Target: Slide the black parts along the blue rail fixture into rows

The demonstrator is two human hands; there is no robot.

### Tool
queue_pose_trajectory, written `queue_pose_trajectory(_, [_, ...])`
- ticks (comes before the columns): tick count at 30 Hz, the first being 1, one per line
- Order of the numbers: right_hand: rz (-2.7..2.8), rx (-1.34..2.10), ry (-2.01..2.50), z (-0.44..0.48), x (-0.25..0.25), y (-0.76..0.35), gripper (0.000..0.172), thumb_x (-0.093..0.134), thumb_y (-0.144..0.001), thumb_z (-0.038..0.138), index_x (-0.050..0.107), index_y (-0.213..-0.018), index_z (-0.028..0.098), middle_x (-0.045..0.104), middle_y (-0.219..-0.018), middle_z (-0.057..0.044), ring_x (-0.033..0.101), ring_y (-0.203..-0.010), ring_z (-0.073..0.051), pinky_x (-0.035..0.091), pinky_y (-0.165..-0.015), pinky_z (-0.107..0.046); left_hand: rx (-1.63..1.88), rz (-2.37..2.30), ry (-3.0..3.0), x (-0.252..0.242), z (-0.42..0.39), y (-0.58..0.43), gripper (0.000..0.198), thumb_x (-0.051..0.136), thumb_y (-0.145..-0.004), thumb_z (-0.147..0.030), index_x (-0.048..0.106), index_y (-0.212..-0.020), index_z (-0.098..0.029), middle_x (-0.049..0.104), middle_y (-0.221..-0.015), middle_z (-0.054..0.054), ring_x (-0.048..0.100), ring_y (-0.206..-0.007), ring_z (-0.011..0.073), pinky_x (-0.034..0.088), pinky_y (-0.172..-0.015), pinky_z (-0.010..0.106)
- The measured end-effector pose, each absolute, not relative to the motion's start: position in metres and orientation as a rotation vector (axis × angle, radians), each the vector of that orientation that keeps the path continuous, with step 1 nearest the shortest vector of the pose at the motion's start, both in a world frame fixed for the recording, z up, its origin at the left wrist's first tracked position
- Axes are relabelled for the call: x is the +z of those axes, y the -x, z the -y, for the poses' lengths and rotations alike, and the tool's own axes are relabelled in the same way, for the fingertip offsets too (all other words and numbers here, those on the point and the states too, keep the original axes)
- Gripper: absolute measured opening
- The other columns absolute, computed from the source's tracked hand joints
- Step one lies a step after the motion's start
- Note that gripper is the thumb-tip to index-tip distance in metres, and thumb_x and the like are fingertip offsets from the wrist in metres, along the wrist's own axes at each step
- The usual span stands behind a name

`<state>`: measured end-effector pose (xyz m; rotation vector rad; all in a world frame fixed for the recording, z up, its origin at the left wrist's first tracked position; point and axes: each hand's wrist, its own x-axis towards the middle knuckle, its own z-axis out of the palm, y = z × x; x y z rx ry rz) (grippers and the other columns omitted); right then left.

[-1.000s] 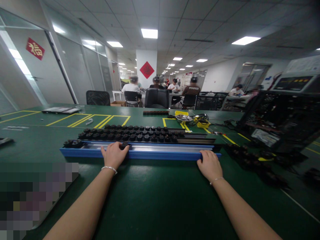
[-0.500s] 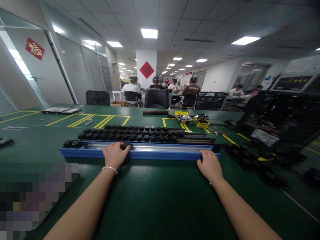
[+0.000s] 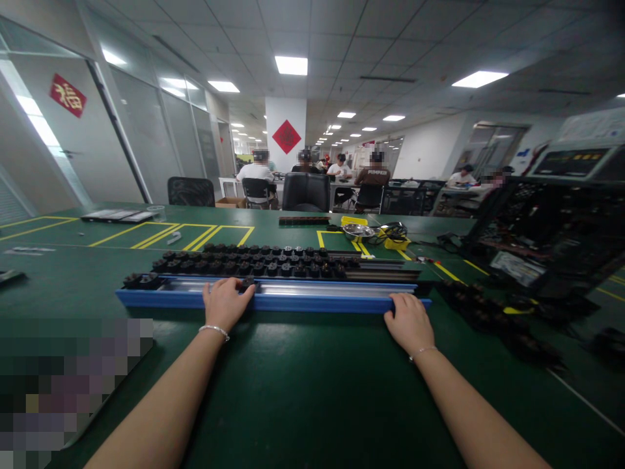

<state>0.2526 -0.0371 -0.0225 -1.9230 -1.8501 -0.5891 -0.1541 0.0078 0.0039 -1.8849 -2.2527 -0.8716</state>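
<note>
A long blue rail with a shiny channel lies across the table in front of me. My left hand is over its left half, with thumb and fingers around a small black socket module in the channel. More black modules sit at the rail's left end. Near the right end, my right hand grips the rail's front wall, its fingertips over the top edge. Just behind lie dark rails carrying rows of round black modules.
Farther back are a metal bowl, a yellow box with cables, and a dark strip. Black parts and a large open machine occupy the right. A pixelated flat object lies front left. Several people sit at tables beyond.
My left hand has shifted very slightly to the right along the rail with the black socket module. The right hand and the blue rail stay where they were.
</note>
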Motion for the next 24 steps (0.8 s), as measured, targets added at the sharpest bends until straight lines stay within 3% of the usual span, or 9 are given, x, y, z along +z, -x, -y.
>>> queue_pose_trajectory(24, [1.843, -0.585, 1.945, 0.0386, -0.0206, -0.2509, 0.033, 0.042, -0.078, 0.02, 0.058, -0.106, 0.012, 0.059, -0.109, -0.012, 0.046, -0.109, -0.024, 0.035, -0.097, -0.038, -0.814, 2.167, 1.934, 0.0067, -0.0054, 0.1495, 0.044, 0.045, -0.076, -0.058, 0.068, -0.087, -0.022, 0.069, -0.095, 0.008, 0.055, -0.101, 0.0275, 0.033, -0.097, 0.039])
